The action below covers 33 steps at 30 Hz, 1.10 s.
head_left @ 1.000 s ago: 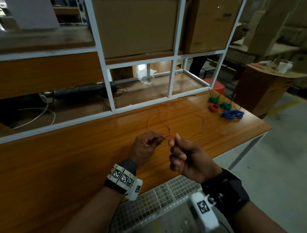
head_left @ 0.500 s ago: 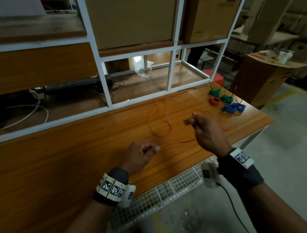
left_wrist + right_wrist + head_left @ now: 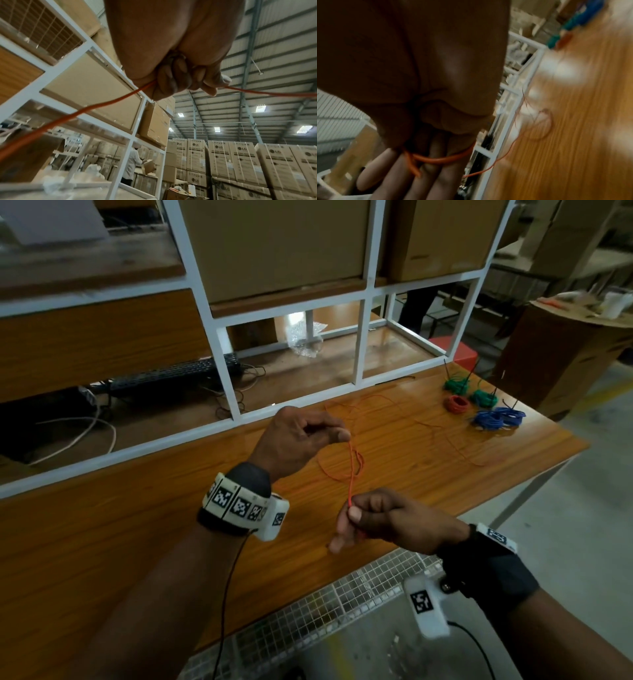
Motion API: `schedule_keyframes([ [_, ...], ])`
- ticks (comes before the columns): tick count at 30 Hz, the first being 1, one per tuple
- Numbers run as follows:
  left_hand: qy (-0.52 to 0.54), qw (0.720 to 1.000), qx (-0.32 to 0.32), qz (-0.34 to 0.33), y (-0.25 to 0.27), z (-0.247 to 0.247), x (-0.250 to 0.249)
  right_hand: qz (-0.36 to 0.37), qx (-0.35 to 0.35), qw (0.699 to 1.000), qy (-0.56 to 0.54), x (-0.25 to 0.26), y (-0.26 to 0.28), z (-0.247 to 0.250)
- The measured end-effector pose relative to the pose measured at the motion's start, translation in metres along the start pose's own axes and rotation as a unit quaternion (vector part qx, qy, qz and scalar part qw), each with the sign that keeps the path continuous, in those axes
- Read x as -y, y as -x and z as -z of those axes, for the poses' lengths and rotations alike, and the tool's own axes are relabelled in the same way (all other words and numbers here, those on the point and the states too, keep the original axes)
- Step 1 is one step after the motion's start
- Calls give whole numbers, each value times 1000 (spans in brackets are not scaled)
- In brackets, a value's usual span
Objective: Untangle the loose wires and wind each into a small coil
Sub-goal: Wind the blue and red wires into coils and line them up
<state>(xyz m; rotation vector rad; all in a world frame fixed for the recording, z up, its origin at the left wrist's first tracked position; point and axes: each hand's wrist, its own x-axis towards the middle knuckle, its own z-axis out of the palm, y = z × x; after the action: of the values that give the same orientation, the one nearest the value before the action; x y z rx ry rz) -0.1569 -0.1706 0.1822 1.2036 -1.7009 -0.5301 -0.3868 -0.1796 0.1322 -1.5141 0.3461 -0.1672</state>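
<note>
A thin orange wire (image 3: 351,470) runs taut between my two hands above the wooden table (image 3: 411,460). My left hand (image 3: 337,434) pinches its upper part; in the left wrist view the orange wire (image 3: 96,106) passes through the curled left hand (image 3: 187,82). My right hand (image 3: 351,510) pinches the lower end; in the right wrist view the orange wire (image 3: 440,159) lies across the fingers (image 3: 399,175). The rest of the wire trails in loose loops over the table toward the far right.
Small finished coils sit at the table's far right: two green coils (image 3: 455,385), a red coil (image 3: 457,404) and a blue coil (image 3: 496,419). A white metal shelf frame (image 3: 358,344) with cardboard boxes stands behind. A wire mesh tray (image 3: 325,604) runs under the table's near edge.
My left hand has risen from the table and moved up and right with the wire. My right hand came back down toward me, so the wire now runs nearly vertical between them.
</note>
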Motion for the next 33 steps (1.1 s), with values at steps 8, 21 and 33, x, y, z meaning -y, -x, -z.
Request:
schedule_keyframes([
  [8, 217, 972, 48, 70, 7, -47, 25, 299, 59, 862, -405, 81, -9, -4],
  [21, 170, 945, 13, 280, 49, -42, 54, -38, -504, 773, 384, 21, -33, 73],
  [33, -51, 989, -70, 117, 8, -16, 41, -76, -193, 957, 201, -13, -23, 40],
])
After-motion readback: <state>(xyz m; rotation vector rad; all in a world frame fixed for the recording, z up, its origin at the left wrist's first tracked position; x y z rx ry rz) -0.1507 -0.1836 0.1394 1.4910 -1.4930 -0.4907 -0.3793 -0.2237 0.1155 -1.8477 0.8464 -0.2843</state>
